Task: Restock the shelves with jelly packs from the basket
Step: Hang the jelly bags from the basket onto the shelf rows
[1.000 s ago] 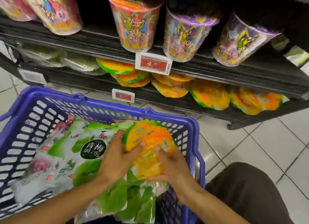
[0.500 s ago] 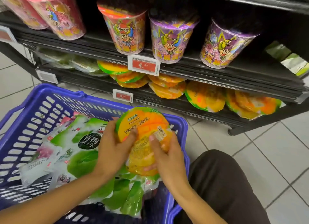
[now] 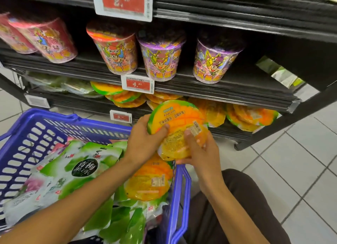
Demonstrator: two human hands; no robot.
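A round orange mango jelly pack (image 3: pixel 177 123) is held up over the basket's far right corner, in front of the bottom shelf. My left hand (image 3: pixel 145 139) grips its left edge, thumb on the face. My right hand (image 3: pixel 202 152) grips its lower right edge, thumb on top. The blue plastic basket (image 3: pixel 45 127) holds another mango jelly pack (image 3: pixel 151 180) and several green plum jelly bags (image 3: pixel 73 174). The bottom shelf (image 3: pixel 228 132) carries several mango jelly packs (image 3: pixel 251 116) of the same kind.
The middle shelf (image 3: pixel 182 81) carries colourful cartoon cups (image 3: pixel 116 48). Price tags (image 3: pixel 137 84) hang on the shelf edges. Green packs (image 3: pixel 54 81) lie at the bottom shelf's left. White tiled floor (image 3: pixel 291 161) lies to the right; my dark-trousered knee (image 3: pixel 237 198) is beside the basket.
Both hands have lifted the mango jelly pack up out of the basket and rightward toward the bottom shelf. A second mango pack beneath it is now uncovered.
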